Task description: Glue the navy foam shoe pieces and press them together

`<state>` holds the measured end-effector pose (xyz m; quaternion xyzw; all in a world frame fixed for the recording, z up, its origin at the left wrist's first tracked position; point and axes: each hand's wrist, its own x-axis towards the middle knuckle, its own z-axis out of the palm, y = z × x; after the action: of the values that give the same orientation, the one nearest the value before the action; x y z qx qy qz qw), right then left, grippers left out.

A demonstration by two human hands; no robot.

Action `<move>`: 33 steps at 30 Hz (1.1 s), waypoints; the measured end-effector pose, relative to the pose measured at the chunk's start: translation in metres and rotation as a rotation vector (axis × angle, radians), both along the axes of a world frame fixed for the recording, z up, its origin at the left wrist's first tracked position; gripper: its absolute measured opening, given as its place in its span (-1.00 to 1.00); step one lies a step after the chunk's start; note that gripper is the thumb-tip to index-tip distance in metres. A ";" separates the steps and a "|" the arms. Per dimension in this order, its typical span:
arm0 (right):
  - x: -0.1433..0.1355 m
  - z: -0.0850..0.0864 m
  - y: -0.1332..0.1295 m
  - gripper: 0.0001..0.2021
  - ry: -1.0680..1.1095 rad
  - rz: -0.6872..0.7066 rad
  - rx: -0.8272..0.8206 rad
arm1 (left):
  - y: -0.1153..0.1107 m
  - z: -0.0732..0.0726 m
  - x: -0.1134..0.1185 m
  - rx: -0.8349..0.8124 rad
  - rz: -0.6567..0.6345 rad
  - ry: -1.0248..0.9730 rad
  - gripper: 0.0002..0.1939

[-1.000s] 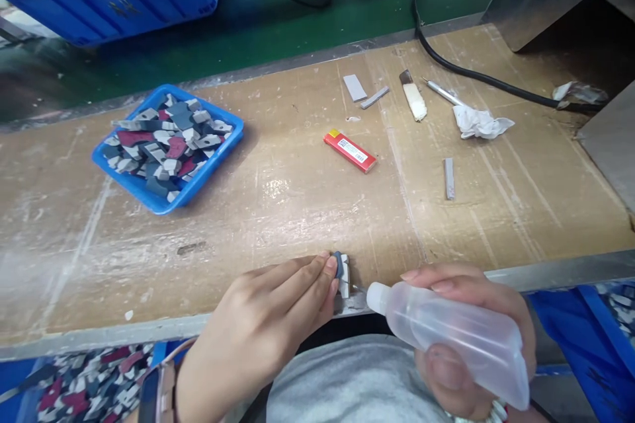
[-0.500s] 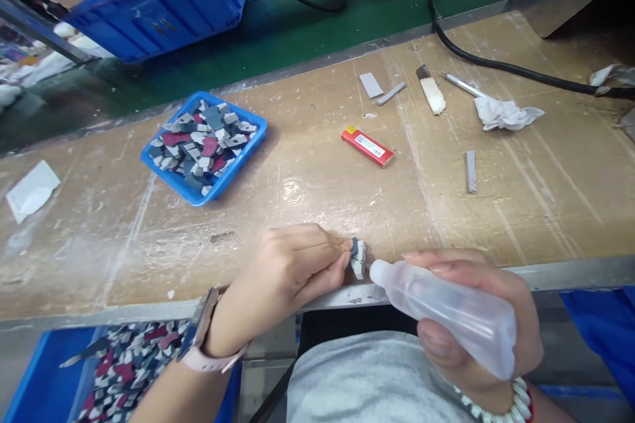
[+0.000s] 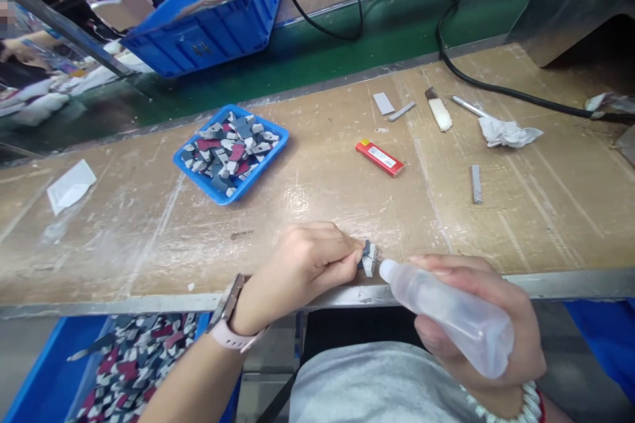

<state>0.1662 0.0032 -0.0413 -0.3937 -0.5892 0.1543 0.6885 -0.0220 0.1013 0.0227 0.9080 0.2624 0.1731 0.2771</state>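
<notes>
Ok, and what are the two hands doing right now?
Left hand: closed, pinching a small gray and white piece.
Right hand: closed around a clear squeeze bottle, tip pointing at that piece.

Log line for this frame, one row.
left hand: pinching small grey-and-white piece | right hand: gripping squeeze bottle, nozzle toward piece | tray of pieces, red box: on bench
</notes>
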 end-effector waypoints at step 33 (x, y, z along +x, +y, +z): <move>0.010 0.028 0.051 -0.73 0.743 -0.097 -0.386 | -0.033 -0.037 -0.020 0.169 0.152 -0.171 -0.64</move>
<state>0.1763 0.0546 -0.0130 -0.4601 -0.2419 0.3608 0.7744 -0.0420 0.0682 -0.0147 0.8875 0.2904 0.2917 0.2073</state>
